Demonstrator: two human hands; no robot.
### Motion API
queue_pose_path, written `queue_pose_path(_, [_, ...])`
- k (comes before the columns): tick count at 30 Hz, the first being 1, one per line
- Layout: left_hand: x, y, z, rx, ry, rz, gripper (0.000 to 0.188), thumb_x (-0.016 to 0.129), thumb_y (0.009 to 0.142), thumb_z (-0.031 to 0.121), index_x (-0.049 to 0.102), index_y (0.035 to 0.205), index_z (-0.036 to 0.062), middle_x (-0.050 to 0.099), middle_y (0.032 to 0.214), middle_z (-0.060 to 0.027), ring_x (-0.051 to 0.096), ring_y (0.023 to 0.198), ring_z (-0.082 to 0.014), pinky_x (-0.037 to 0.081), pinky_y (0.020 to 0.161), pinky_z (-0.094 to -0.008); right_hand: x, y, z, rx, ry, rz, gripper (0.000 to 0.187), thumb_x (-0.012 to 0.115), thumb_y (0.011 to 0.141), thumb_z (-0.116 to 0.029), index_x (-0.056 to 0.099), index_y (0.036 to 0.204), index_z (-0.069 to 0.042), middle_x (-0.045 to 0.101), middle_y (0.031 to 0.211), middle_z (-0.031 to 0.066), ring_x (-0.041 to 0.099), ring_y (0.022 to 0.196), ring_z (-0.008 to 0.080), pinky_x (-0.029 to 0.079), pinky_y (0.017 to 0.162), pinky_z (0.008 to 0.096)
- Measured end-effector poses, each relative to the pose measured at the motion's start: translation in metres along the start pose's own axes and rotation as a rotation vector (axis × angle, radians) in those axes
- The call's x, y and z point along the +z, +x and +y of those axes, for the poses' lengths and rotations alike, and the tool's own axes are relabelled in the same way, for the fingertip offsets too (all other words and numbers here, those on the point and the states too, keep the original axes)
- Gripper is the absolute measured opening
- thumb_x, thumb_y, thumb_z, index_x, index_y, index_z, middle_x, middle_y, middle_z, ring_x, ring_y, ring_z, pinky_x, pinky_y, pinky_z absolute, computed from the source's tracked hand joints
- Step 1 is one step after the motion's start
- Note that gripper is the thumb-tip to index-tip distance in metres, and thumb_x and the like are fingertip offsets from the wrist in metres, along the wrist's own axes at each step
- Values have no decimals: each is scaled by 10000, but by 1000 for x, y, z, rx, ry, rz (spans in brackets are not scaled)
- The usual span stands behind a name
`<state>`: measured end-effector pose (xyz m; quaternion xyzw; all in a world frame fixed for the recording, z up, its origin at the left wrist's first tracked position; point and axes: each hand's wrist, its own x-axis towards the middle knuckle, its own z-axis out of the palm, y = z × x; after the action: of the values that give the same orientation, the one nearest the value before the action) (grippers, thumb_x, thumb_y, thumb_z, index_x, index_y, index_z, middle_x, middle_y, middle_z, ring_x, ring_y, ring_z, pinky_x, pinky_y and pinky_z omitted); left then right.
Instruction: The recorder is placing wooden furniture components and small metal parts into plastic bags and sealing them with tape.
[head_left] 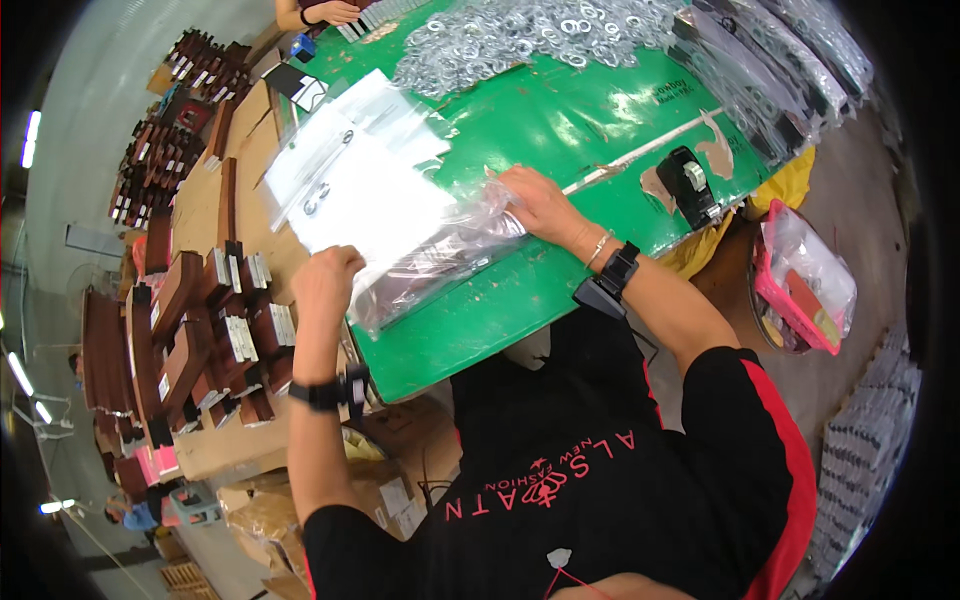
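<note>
A clear plastic bag (pixel 432 262) with a dark brownish strip showing through it lies along the near edge of the green table. At its right end, my right hand (pixel 540 207) is closed on the crumpled plastic. My left hand (pixel 325 280) is closed at the bag's left end, its fingertips pinching by the plastic edge; what lies between them is partly hidden. Just beyond the bag spreads a pile of white printed sheets (pixel 385 190), some in clear sleeves with small dark rings (pixel 318 198).
On the green table (pixel 560 130) are a heap of metal rings (pixel 540 40), a black tape dispenser (pixel 688 188) and plastic-wrapped packs (pixel 750 80). Stacked dark brown wooden pieces (pixel 190 340) stand left. A pink basket (pixel 790 275) sits right. Another person's hand (pixel 335 12) shows at the far edge.
</note>
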<state>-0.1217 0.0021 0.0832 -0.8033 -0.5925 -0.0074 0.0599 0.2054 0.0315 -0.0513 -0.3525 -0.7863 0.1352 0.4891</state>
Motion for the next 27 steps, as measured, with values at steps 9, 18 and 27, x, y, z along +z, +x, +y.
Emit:
queue_pose_path(9, [47,105,-9,-50,414,-7,171,736,807,168,756,953,81,737,838,-116,719,787,-336,554,674,-414,-7,-4,-5,140,-69,-40,215,612,904,-106,661,1109,-65,656,1077,149,583,1039,388,423,1068,487])
queue_pose_path(18, [87,59,125,151,-811,383,878,783,728,164,394,1513,111,549,1400,-209,567,1213,-401,459,1012,-485,9,8,2,30,21,-21,166,613,864,-91,666,1016,-50,676,1029,161,611,1004,384,465,970,496])
queue_pose_path(27, [104,61,144,54,-999,414,155,622,869,120,631,1012,61,619,923,-149,624,898,-377,505,780,-460,-9,-2,-8,178,20,-57,226,623,894,-71,659,1106,0,680,1046,173,631,965,372,484,927,447])
